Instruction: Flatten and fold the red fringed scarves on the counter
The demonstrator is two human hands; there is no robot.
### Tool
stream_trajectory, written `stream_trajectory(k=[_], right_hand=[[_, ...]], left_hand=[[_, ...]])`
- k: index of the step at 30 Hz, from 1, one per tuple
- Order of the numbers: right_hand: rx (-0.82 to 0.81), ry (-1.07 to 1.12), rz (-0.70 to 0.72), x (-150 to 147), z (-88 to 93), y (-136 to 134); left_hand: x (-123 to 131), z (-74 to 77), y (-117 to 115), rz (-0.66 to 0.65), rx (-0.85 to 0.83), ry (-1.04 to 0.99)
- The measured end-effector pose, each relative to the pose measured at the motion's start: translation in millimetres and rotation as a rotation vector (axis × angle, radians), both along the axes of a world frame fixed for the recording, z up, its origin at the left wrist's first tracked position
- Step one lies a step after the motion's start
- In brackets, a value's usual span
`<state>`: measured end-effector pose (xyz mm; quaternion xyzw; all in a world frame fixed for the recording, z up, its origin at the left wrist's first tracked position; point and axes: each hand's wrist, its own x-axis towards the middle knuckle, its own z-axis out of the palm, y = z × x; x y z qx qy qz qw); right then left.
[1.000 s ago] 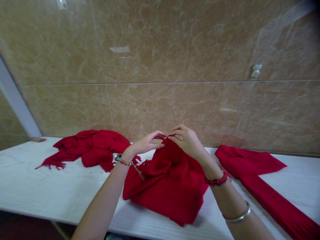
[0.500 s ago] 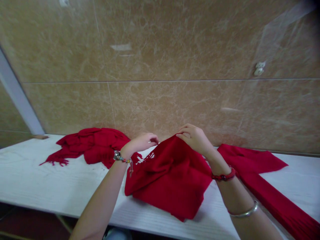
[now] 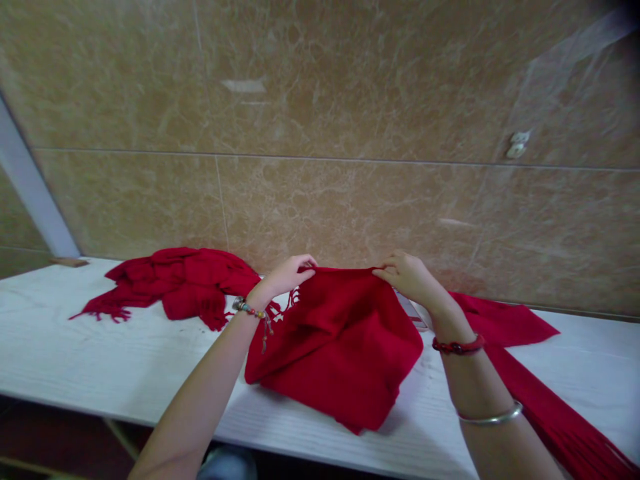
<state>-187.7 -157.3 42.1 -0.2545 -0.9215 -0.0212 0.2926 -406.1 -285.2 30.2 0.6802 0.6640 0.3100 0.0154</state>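
Note:
A red fringed scarf (image 3: 345, 340) lies in loose folds in front of me, its far edge lifted off the table. My left hand (image 3: 293, 272) pinches the left end of that raised edge, beside the white-gapped fringe. At the right end, my right hand (image 3: 405, 273) grips the same edge between thumb and fingers. Between the two hands the edge runs nearly straight. The near part of the cloth rests on the white table (image 3: 165, 360).
A crumpled red scarf (image 3: 185, 280) with fringe lies at the back left. Another red scarf (image 3: 540, 383) stretches along the right, partly behind my right forearm. Behind the table rises a brown tiled wall (image 3: 350, 213). A small brown block (image 3: 69, 262) sits at the far left corner.
My left hand has closed on the scarf's edge, which it was only near before. My right hand has shifted slightly right, and the edge is now stretched between both hands.

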Motion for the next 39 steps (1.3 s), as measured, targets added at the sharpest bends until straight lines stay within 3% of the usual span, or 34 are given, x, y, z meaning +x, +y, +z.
stream_trajectory(k=[4,8,15,20,24,30,36,39], right_hand=[[-0.084,-0.284,-0.124,-4.6,-12.7,12.0],[-0.078,-0.348,-0.131,-14.4,-24.0,13.5],[-0.043,0.070,0.303,-46.7,-29.8,-16.8],[-0.058,0.237,0.334,-71.4,-30.9,-34.7],[-0.070,0.238,0.359,-70.2,-26.8,-34.4],[-0.049,0.139,0.278,-44.4,-17.9,-18.2],[-0.013,0.082,0.212,-20.3,-12.9,-0.3],[-0.017,0.073,0.186,-15.2,-10.0,0.6]], left_hand=[[0.5,10.6,-12.8,0.069,0.081,0.012],[5.8,15.7,-19.4,0.135,0.045,0.149],[17.9,24.9,-24.3,0.098,0.036,0.147],[26.2,33.0,-27.2,0.049,0.081,0.283],[24.1,34.1,-29.4,0.078,0.176,0.336],[-4.9,35.8,-36.6,0.337,0.319,0.342],[-38.6,37.8,-57.1,0.730,0.282,0.346],[-50.6,34.2,-66.1,0.835,0.234,0.351]])
